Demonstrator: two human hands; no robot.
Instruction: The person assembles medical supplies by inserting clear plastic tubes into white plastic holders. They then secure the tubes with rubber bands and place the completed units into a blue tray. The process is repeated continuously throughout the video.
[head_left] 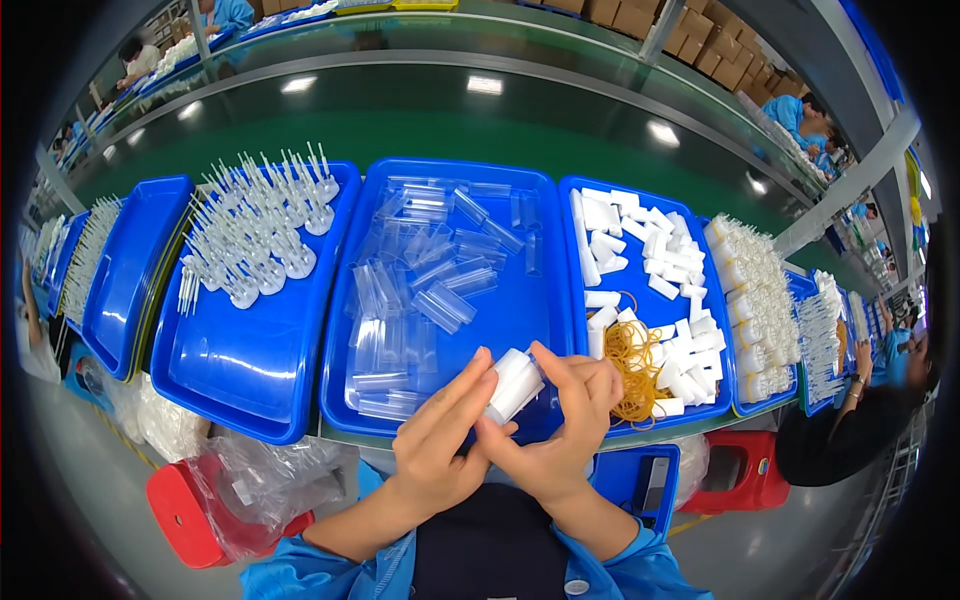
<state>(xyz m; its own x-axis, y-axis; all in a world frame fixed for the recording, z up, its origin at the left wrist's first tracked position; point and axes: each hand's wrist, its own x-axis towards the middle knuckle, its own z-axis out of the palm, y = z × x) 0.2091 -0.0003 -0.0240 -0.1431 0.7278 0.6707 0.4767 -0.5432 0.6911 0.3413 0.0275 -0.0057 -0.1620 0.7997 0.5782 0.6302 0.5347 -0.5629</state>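
Note:
Between both hands, above the near edge of the middle tray, is a small bundle of white cylinders. My left hand grips it from the left, and my right hand closes on it from the right, thumbs and fingertips pressed to its sides. Whether anything is wrapped around the bundle is hard to make out. Clear plastic tubes lie loose in the blue middle tray beyond my hands. To the right, another blue tray holds white cylinders and a heap of tan rubber bands.
A blue tray on the left carries upright white stemmed pieces. Farther right stand stacked white pieces. Behind the trays runs a green conveyor belt. Red stools sit below the edge, and a co-worker's arm reaches in at right.

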